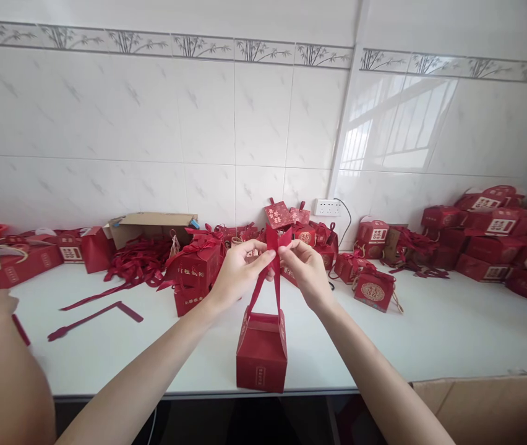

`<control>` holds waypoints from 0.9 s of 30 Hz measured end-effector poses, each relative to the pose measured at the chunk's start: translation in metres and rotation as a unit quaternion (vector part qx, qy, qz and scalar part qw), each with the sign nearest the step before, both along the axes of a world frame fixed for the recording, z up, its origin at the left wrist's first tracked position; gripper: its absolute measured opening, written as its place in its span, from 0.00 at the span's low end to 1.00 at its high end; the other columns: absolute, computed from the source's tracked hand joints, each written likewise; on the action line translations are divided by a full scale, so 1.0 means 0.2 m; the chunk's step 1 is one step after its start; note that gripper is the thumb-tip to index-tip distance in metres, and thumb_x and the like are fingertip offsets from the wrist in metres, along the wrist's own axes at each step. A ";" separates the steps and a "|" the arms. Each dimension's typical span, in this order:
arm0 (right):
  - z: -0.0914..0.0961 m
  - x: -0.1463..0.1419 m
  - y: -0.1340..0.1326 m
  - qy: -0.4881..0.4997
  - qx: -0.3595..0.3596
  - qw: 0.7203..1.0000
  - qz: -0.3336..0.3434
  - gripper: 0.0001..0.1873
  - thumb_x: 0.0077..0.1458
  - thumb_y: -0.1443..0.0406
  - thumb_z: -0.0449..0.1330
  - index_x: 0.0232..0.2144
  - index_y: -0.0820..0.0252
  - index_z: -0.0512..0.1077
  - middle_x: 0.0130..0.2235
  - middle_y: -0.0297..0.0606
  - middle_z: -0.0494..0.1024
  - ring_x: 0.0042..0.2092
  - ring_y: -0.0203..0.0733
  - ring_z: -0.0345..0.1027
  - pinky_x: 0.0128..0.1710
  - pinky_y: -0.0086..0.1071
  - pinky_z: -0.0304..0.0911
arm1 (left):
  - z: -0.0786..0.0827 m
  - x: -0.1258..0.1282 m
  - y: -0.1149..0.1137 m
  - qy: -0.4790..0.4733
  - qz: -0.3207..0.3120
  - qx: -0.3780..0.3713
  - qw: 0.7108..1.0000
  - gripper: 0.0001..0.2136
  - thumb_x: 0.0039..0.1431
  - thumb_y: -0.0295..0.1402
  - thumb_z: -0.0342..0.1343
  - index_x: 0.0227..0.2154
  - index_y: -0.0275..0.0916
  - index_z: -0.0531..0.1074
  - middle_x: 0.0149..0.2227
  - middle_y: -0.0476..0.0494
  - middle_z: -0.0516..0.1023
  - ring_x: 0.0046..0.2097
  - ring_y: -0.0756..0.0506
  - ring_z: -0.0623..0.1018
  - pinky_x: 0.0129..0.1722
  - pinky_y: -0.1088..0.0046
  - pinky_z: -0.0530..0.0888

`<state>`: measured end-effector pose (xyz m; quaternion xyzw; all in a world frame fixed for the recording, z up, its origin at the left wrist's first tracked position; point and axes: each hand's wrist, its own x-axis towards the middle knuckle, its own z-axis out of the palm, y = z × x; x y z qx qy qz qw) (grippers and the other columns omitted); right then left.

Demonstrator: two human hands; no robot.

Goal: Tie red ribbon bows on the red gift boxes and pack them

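Observation:
A small red gift box (260,358) stands upright at the table's front edge. From its top a red ribbon (270,290) rises in two strands to my hands. My left hand (245,262) pinches the ribbon above the box between thumb and fingers. Close beside it, my right hand (303,266) pinches the ribbon too, so its ends spread into a bow-like shape between the fingertips. Whether a knot is tied there, I cannot tell. Just behind my left hand sit stacked red boxes (198,266) with ribbons on them.
Red ribbons (138,256) heap before a cardboard box (152,221); a loose strip (96,318) lies nearer. Red boxes (495,238) pile up at right; a corded one (375,290) sits closer. Other people's arms reach in at both sides. Cardboard (490,402) borders the front right.

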<state>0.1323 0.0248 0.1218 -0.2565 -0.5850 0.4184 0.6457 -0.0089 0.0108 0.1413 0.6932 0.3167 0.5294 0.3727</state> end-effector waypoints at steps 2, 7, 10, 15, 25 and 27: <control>0.01 0.01 0.00 0.003 -0.003 1.000 0.010 0.13 0.45 0.55 0.64 0.25 0.58 0.69 0.27 0.30 0.70 0.28 0.32 0.62 0.32 0.29 0.60 | 0.00 0.00 0.00 -0.012 -0.010 -0.008 1.000 0.09 0.52 0.39 0.57 0.29 0.38 0.68 0.18 0.53 0.71 0.23 0.49 0.73 0.30 0.73 0.70; 0.05 0.02 -0.03 -0.032 0.036 0.998 -0.037 0.09 0.47 0.58 0.63 0.25 0.58 0.70 0.26 0.31 0.70 0.29 0.34 0.62 0.31 0.29 0.61 | -0.02 0.01 0.02 -0.090 -0.057 -0.056 0.993 0.10 0.51 0.38 0.58 0.29 0.37 0.67 0.23 0.52 0.72 0.23 0.51 0.73 0.27 0.73 0.71; 0.02 0.03 -0.06 -0.067 0.113 0.988 -0.075 0.05 0.50 0.61 0.61 0.27 0.55 0.72 0.32 0.34 0.71 0.35 0.38 0.65 0.36 0.33 0.63 | -0.03 0.01 0.03 -0.136 -0.089 -0.102 0.981 0.11 0.50 0.38 0.60 0.28 0.37 0.67 0.27 0.51 0.73 0.25 0.52 0.73 0.26 0.74 0.71; -0.07 0.04 -0.11 -0.209 0.275 0.926 -0.155 0.07 0.52 0.67 0.59 0.30 0.50 0.76 0.40 0.38 0.68 0.45 0.43 0.64 0.45 0.38 0.62 | -0.04 0.00 0.05 -0.153 -0.096 -0.108 0.978 0.11 0.50 0.39 0.60 0.28 0.36 0.68 0.29 0.49 0.74 0.31 0.51 0.74 0.30 0.76 0.71; -0.08 0.07 -0.07 -0.127 0.018 0.989 0.070 0.14 0.51 0.55 0.61 0.36 0.57 0.67 0.38 0.37 0.72 0.40 0.39 0.68 0.42 0.34 0.65 | -0.02 -0.03 0.02 0.044 -0.019 0.086 0.995 0.05 0.56 0.34 0.54 0.30 0.38 0.68 0.29 0.49 0.75 0.35 0.49 0.75 0.37 0.73 0.71; -0.07 0.06 -0.06 -0.160 0.001 0.983 0.094 0.15 0.48 0.57 0.63 0.35 0.58 0.66 0.33 0.34 0.72 0.35 0.36 0.68 0.37 0.32 0.65 | 0.00 -0.04 0.01 0.069 -0.030 0.111 0.991 0.03 0.56 0.32 0.53 0.30 0.39 0.68 0.30 0.49 0.74 0.36 0.49 0.75 0.38 0.73 0.71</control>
